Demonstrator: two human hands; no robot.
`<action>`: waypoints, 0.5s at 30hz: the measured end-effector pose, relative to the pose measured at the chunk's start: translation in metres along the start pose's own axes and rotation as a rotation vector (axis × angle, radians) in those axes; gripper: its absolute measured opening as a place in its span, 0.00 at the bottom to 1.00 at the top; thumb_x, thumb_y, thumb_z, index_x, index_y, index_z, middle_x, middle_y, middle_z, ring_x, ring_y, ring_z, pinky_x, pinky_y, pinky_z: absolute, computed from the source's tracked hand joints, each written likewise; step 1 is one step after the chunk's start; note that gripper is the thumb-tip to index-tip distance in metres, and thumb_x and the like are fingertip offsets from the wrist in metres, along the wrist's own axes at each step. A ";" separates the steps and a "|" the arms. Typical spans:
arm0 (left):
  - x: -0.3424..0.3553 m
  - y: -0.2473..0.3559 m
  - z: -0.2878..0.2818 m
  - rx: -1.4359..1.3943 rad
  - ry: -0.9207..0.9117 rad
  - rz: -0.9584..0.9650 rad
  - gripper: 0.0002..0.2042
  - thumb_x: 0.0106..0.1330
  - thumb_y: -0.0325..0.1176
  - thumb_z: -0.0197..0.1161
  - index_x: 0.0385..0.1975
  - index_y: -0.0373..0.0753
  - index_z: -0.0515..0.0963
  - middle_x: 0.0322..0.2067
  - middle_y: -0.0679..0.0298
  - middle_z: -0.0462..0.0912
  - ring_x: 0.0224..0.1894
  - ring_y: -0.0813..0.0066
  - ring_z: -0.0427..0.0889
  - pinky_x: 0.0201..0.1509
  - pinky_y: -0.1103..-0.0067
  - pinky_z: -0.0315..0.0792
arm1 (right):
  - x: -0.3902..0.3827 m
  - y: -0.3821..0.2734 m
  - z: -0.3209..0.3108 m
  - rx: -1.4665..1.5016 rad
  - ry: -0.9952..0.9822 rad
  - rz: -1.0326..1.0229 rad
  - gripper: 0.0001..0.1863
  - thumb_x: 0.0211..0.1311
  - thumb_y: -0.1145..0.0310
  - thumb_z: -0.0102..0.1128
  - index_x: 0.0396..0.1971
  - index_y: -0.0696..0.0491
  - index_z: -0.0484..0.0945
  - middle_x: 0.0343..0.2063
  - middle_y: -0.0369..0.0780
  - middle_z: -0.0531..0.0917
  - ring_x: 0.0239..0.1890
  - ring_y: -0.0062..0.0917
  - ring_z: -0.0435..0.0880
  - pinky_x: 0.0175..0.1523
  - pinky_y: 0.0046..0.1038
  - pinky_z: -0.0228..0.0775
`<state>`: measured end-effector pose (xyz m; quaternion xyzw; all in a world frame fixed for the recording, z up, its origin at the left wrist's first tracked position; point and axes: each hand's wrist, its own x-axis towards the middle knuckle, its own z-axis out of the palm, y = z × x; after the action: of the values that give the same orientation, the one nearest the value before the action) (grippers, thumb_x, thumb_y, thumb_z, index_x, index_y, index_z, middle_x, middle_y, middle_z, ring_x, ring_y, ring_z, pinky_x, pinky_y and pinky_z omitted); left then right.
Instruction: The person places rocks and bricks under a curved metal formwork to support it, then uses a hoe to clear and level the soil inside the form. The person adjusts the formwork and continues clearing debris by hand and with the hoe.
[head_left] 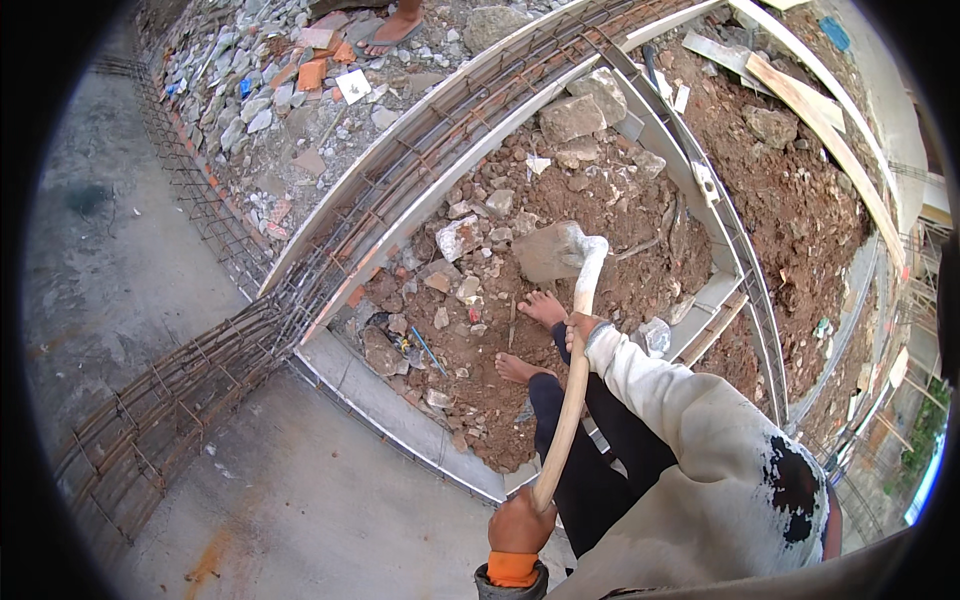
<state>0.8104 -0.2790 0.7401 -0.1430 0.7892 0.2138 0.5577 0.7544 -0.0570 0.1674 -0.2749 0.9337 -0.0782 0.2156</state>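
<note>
A hoe with a long wooden handle [567, 425] slants across the middle of the head view. My left hand [521, 522], below an orange cuff, wraps round the handle's near end. Farther up, my right hand [580, 330] is closed round the same handle, close to my bare feet [530, 340]. The hoe's broad, dirt-coated blade [548, 252] lies against the brown soil [480, 385], beyond my feet. Pale stones [460, 238] and rubble are scattered left of the blade.
Formwork boards [400, 225] with rebar cages [180, 400] frame the soil pit. Large rocks [572, 118] lie at its far corner. Concrete slab [330, 480] extends at the near left. Another person's sandalled foot [392, 32] stands on the rubble at the top. Planks [800, 95] lie at right.
</note>
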 end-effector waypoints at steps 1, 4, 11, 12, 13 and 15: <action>0.003 -0.002 -0.001 0.031 0.003 -0.008 0.17 0.54 0.44 0.66 0.37 0.38 0.77 0.29 0.46 0.84 0.33 0.44 0.84 0.40 0.56 0.78 | 0.002 -0.006 0.007 0.008 0.010 -0.024 0.13 0.70 0.62 0.43 0.53 0.40 0.67 0.56 0.42 0.76 0.57 0.38 0.75 0.54 0.45 0.69; 0.020 -0.010 0.005 0.050 0.126 0.127 0.22 0.55 0.45 0.66 0.46 0.39 0.76 0.35 0.48 0.83 0.33 0.45 0.84 0.39 0.56 0.78 | 0.000 0.006 0.028 -0.025 0.053 -0.067 0.16 0.69 0.60 0.43 0.55 0.40 0.65 0.56 0.42 0.74 0.56 0.38 0.75 0.55 0.44 0.66; 0.096 0.018 0.061 0.024 0.285 0.369 0.31 0.59 0.48 0.65 0.62 0.45 0.68 0.42 0.50 0.79 0.37 0.45 0.83 0.41 0.57 0.78 | -0.035 0.014 0.050 -0.204 0.267 -0.077 0.20 0.56 0.62 0.51 0.50 0.41 0.64 0.42 0.38 0.70 0.49 0.32 0.69 0.51 0.35 0.63; 0.090 0.023 0.054 -0.004 0.273 0.387 0.32 0.59 0.48 0.65 0.63 0.45 0.68 0.41 0.50 0.79 0.36 0.44 0.83 0.41 0.56 0.78 | -0.026 -0.007 0.036 -0.220 0.250 -0.076 0.17 0.57 0.63 0.50 0.48 0.41 0.65 0.41 0.37 0.69 0.48 0.31 0.68 0.50 0.34 0.62; 0.082 0.031 0.041 -0.062 0.163 0.442 0.34 0.59 0.50 0.65 0.65 0.45 0.66 0.43 0.49 0.79 0.40 0.44 0.83 0.44 0.57 0.77 | -0.029 -0.017 0.021 -0.250 0.217 -0.063 0.14 0.59 0.65 0.49 0.46 0.42 0.65 0.39 0.37 0.69 0.47 0.30 0.68 0.49 0.34 0.62; 0.057 0.054 0.033 -0.280 0.134 0.666 0.33 0.61 0.51 0.65 0.65 0.45 0.66 0.46 0.51 0.80 0.47 0.50 0.82 0.51 0.61 0.75 | -0.070 0.045 -0.017 -0.472 0.187 0.052 0.09 0.60 0.66 0.48 0.40 0.39 0.64 0.39 0.34 0.67 0.48 0.26 0.65 0.51 0.34 0.60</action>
<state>0.7937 -0.2150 0.6866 0.0330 0.7903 0.4798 0.3797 0.7784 0.0196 0.1961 -0.2851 0.9488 0.1222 0.0600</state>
